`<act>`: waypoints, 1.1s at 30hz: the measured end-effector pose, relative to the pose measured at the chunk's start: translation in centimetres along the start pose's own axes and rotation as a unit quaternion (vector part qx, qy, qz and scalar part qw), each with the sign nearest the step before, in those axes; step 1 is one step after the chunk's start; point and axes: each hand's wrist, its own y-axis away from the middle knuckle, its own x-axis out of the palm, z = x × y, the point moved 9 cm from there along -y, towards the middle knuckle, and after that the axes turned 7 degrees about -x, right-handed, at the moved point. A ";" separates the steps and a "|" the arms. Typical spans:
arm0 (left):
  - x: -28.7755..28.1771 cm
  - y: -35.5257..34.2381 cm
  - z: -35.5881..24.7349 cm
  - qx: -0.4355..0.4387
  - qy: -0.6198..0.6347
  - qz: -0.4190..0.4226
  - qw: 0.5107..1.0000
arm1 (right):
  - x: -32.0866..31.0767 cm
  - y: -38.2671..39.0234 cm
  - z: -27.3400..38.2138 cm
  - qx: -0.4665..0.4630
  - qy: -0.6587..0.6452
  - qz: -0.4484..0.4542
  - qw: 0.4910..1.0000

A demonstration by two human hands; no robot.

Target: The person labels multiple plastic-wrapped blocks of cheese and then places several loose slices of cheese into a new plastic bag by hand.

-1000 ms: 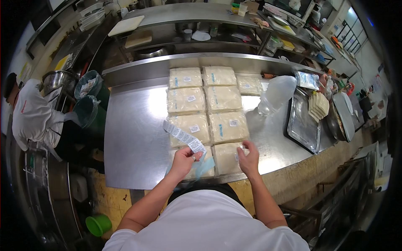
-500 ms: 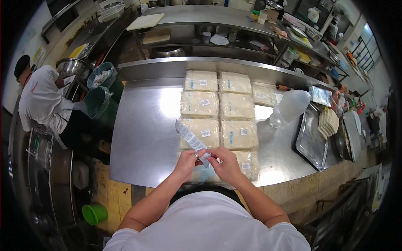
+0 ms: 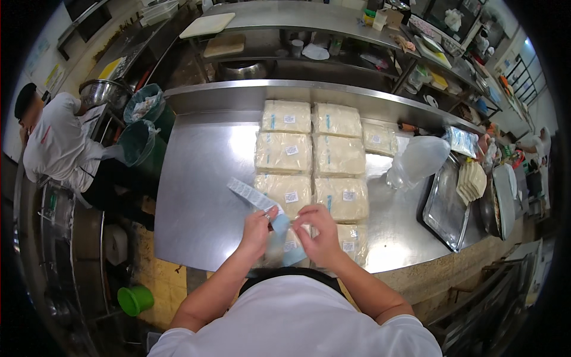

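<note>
Near the right end of the table (image 3: 199, 202) is a clear bag (image 3: 419, 159); right of it lies a tray (image 3: 441, 209), with a pale stack (image 3: 471, 182) by its right rim. A blue-white packet (image 3: 462, 141) sits near the far right corner. Off the left edge are two lined bins (image 3: 135, 146), a bowl (image 3: 104, 95) and a co-worker (image 3: 62, 140) in white. A green bucket (image 3: 135, 300) stands on the floor off the near left corner. Past the far edge, a white board (image 3: 207, 25) lies on the left end of a bench (image 3: 279, 19).
</note>
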 end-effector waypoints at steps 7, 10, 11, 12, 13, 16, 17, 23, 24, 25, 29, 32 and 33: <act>-0.6 -0.4 -3.2 0.087 -0.103 -0.044 0.990 | -9.8 -4.6 -23.9 0.254 0.178 -0.115 0.944; -1.0 -0.3 -3.2 0.094 -0.115 -0.046 0.988 | -10.9 -7.0 -27.2 0.342 0.245 -0.075 0.904; -0.9 -0.2 -3.0 0.096 -0.115 -0.048 0.988 | -11.0 -7.6 -27.6 0.347 0.304 -0.038 0.886; -0.8 -0.1 -2.9 0.097 -0.115 -0.050 0.987 | -11.0 -8.0 -28.0 0.350 0.363 0.000 0.864; -1.0 -0.1 -2.7 0.098 -0.113 -0.053 0.987 | -10.8 -8.2 -28.4 0.347 0.397 0.032 0.849; -1.0 0.0 -2.2 0.085 -0.121 -0.048 0.988 | -11.0 -8.2 -27.7 0.295 0.437 0.005 0.850; -0.8 0.1 -2.3 0.093 -0.110 -0.039 0.989 | -11.0 -8.1 -27.7 0.294 0.436 0.007 0.850; 0.8 0.5 -2.8 0.114 -0.114 0.013 0.987 | -13.6 -6.0 -24.3 0.193 0.481 -0.152 0.841; 1.1 0.7 -2.9 0.124 -0.117 0.022 0.985 | -11.5 -5.4 -24.5 0.210 0.320 -0.114 0.917; 0.9 0.7 -2.8 0.125 -0.116 0.020 0.985 | -8.8 -4.8 -23.6 0.219 0.148 -0.072 0.962; 0.8 1.0 -2.9 0.145 -0.137 0.024 0.980 | 1.9 -1.8 -10.5 0.241 -0.157 0.090 0.953; 1.4 1.4 -2.7 0.143 -0.136 0.049 0.979 | 4.3 -0.2 -7.1 0.242 -0.193 0.090 0.947; 1.4 1.5 -2.6 0.138 -0.129 0.058 0.980 | 4.5 0.1 -6.6 0.239 -0.192 0.088 0.948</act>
